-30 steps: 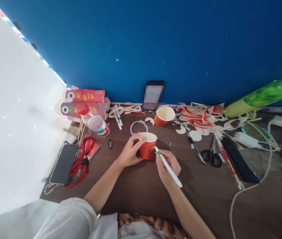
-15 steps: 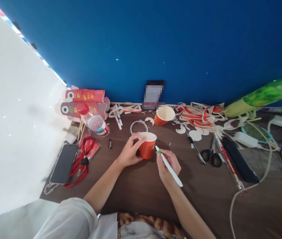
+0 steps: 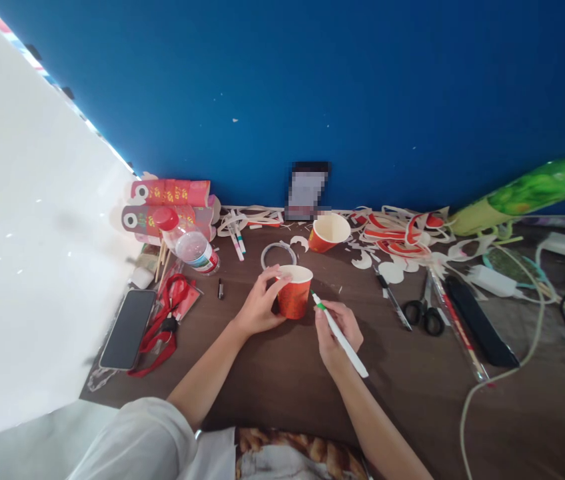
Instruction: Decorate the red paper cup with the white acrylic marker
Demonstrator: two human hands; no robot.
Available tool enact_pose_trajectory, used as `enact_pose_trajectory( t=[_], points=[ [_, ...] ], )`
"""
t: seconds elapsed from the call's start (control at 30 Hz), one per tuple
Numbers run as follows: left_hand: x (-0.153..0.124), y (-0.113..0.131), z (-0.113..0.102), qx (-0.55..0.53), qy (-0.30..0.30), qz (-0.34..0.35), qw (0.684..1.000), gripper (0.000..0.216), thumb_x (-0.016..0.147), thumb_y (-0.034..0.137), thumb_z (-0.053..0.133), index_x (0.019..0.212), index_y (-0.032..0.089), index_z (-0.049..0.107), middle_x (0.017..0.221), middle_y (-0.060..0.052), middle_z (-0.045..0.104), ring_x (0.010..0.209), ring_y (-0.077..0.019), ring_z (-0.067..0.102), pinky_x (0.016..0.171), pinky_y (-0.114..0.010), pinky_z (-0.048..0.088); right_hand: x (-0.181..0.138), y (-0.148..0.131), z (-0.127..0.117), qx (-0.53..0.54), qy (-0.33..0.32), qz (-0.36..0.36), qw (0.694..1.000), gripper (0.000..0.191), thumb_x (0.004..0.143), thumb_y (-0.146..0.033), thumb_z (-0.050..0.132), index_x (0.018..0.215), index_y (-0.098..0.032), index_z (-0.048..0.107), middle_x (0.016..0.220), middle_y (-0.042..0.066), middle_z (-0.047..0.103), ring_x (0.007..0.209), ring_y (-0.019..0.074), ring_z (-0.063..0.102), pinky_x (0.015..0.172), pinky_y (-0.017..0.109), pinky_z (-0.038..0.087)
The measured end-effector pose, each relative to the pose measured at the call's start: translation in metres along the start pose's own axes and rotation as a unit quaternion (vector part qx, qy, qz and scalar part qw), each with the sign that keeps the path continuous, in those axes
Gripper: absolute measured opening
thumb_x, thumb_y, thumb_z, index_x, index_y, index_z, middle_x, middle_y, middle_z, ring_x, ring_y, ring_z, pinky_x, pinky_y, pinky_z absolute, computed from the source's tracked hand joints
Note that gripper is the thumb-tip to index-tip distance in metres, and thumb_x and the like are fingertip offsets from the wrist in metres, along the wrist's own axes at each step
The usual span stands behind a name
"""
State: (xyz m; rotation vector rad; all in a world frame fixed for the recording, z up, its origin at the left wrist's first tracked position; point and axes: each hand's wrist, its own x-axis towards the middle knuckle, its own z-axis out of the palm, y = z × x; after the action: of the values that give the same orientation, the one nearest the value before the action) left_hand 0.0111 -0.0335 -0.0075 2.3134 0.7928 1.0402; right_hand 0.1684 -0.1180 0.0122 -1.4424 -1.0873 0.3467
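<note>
An orange-red paper cup [image 3: 295, 299] stands upright on the dark brown table [image 3: 272, 380] in front of me. Round its left side my left hand [image 3: 261, 303] is closed, thumb toward the near side and fingers at the rim. In my right hand [image 3: 340, 330] is a white marker pen [image 3: 345, 343] with a green band, gripped as for writing. Its tip points up and left, close to the cup's right side; whether it touches I cannot tell. Behind the cup lies a roll of tape [image 3: 278, 247], and a second paper cup [image 3: 330, 233] leans beyond it.
To the left are a plastic bottle [image 3: 197, 253], a phone [image 3: 127, 330] and a red lanyard [image 3: 160, 340]. Scissors [image 3: 425, 313], a pen [image 3: 393, 300] and a black case [image 3: 482, 323] lie right. Paper scraps [image 3: 397, 233] line the blue wall. A white cable [image 3: 522, 360] crosses the right side.
My right hand and the marker have shifted very slightly right and down. The cup has moved a touch to the left, still in my left hand.
</note>
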Motion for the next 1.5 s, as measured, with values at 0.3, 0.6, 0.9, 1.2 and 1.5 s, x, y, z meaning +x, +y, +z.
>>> enact_pose_trajectory(
  t=[0.3, 0.6, 0.9, 1.2, 1.5],
  points=[
    [0.006, -0.008, -0.01, 0.007, -0.054, -0.07, 0.996, 0.094, 0.067, 0.034, 0.078, 0.142, 0.02, 0.023, 0.143, -0.02, 0.037, 0.139, -0.035, 0.033, 0.115, -0.061, 0.028, -0.002, 0.003, -0.004, 0.003, 0.013, 0.018, 1.0, 0.018, 0.086, -0.031, 0.056, 0.093, -0.015, 0.061, 0.067, 0.001, 0.063, 0.056, 0.0092, 0.061, 0.054, 0.019, 0.051],
    [0.004, -0.008, -0.007, 0.013, -0.065, -0.051, 0.996, 0.093, 0.068, 0.036, 0.076, 0.142, 0.02, 0.023, 0.142, -0.018, 0.04, 0.139, -0.0327, 0.035, 0.116, -0.058, 0.027, -0.005, 0.011, 0.001, 0.06, -0.035, -0.034, 0.997, 0.012, 0.076, -0.017, 0.064, 0.088, -0.019, 0.064, 0.082, 0.004, 0.065, 0.075, 0.0126, 0.064, 0.067, 0.024, 0.056],
    [0.004, -0.007, -0.007, 0.019, -0.063, -0.044, 0.997, 0.093, 0.067, 0.036, 0.077, 0.142, 0.02, 0.023, 0.141, -0.018, 0.041, 0.139, -0.0319, 0.035, 0.117, -0.057, 0.027, -0.003, 0.009, -0.001, 0.071, -0.06, -0.049, 0.994, 0.018, 0.075, -0.012, 0.063, 0.091, -0.019, 0.064, 0.083, 0.003, 0.064, 0.074, 0.0115, 0.063, 0.065, 0.022, 0.054],
    [0.003, -0.008, -0.007, 0.017, -0.061, -0.043, 0.997, 0.094, 0.066, 0.036, 0.078, 0.141, 0.021, 0.023, 0.141, -0.018, 0.041, 0.139, -0.0325, 0.035, 0.116, -0.058, 0.027, -0.003, 0.009, -0.002, 0.062, -0.058, -0.042, 0.995, 0.015, 0.075, -0.014, 0.063, 0.089, -0.018, 0.064, 0.081, 0.004, 0.063, 0.074, 0.0118, 0.063, 0.065, 0.022, 0.053],
    [0.004, -0.008, -0.007, 0.017, -0.064, -0.044, 0.997, 0.094, 0.066, 0.035, 0.078, 0.141, 0.021, 0.023, 0.141, -0.018, 0.041, 0.139, -0.0327, 0.035, 0.116, -0.058, 0.027, -0.003, 0.009, -0.002, 0.042, -0.059, -0.032, 0.997, 0.011, 0.076, -0.019, 0.061, 0.088, -0.018, 0.063, 0.079, 0.004, 0.063, 0.071, 0.0121, 0.062, 0.063, 0.023, 0.053]
  ],
)
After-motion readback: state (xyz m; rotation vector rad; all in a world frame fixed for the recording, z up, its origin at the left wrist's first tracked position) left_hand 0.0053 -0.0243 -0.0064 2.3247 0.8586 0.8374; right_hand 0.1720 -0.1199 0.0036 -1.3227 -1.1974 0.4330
